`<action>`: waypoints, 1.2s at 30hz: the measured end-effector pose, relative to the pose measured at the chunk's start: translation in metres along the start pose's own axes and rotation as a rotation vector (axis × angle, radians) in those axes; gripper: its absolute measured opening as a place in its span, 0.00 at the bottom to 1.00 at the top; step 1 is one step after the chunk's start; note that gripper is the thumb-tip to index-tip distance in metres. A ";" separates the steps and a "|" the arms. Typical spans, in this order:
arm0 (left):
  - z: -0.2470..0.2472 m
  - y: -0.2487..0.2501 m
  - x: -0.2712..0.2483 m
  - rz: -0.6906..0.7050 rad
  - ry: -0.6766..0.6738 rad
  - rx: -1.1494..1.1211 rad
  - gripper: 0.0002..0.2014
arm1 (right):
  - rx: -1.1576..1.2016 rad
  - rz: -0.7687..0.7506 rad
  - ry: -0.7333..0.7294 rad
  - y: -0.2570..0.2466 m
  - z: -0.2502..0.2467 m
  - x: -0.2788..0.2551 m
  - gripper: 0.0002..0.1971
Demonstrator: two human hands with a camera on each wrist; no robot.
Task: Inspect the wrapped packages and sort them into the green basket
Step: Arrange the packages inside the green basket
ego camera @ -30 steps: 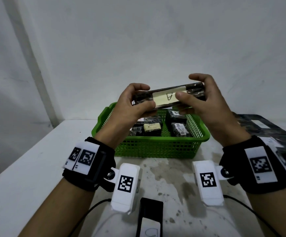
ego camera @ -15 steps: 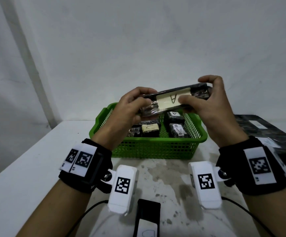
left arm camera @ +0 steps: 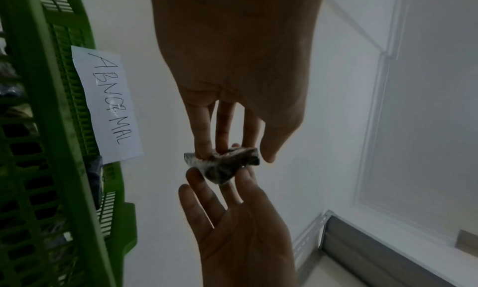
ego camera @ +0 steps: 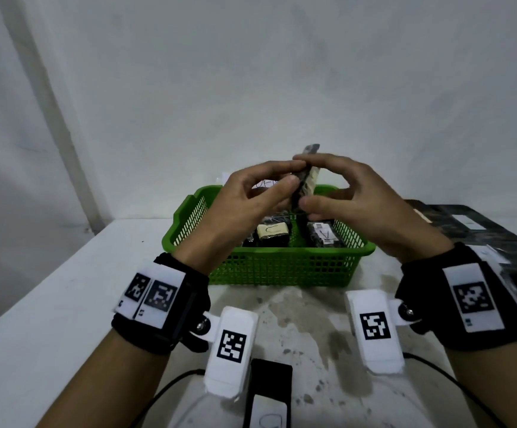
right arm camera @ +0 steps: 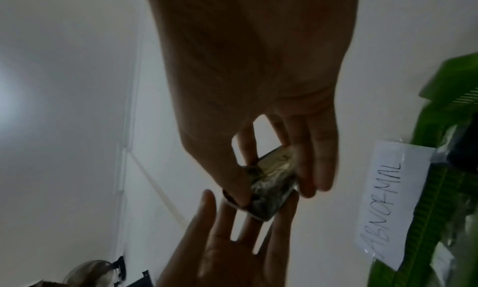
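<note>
Both hands hold one dark wrapped package (ego camera: 307,180) upright above the green basket (ego camera: 263,270), its narrow edge toward me and its beige label facing right. My left hand (ego camera: 293,174) pinches it from the left with thumb and fingertips. My right hand (ego camera: 304,184) pinches it from the right, thumb low and index finger on top. In the left wrist view the left fingertips (left arm camera: 204,151) press on the package (left arm camera: 225,166). The right wrist view shows the package (right arm camera: 271,187) between thumb and fingers. Inside the basket lie a package marked C (ego camera: 272,231) and another marked A (ego camera: 325,234).
A paper label reading ABNORMAL (left arm camera: 108,105) hangs on the basket's far wall. More dark wrapped packages (ego camera: 467,230) are piled at the right of the white table (ego camera: 50,304). One package with a white label (ego camera: 269,393) lies at the near edge between my wrists.
The package has turned from lying level with its label toward me to standing on end. Both hands have drawn closer together around it.
</note>
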State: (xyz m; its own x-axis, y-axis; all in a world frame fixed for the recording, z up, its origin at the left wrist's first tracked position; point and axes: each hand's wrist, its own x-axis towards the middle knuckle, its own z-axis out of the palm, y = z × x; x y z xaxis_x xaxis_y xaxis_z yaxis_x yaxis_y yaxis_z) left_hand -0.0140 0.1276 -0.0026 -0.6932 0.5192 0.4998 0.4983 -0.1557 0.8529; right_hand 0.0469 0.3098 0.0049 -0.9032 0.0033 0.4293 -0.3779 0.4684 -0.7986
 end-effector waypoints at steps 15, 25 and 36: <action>-0.004 -0.004 0.004 -0.287 -0.037 -0.233 0.24 | -0.015 -0.136 0.116 0.003 0.009 0.002 0.30; 0.003 -0.005 0.002 -0.198 0.000 -0.196 0.14 | 0.109 -0.068 0.115 0.002 -0.005 0.002 0.10; 0.006 -0.010 -0.001 -0.117 -0.095 0.062 0.11 | 0.257 0.068 0.252 0.006 -0.004 0.006 0.28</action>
State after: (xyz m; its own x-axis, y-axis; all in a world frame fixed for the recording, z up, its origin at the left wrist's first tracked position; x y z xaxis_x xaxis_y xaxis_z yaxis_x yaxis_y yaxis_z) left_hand -0.0152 0.1341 -0.0127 -0.6979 0.6082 0.3783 0.4497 -0.0391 0.8923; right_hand 0.0399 0.3168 0.0043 -0.8616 0.2596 0.4361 -0.3861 0.2224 -0.8953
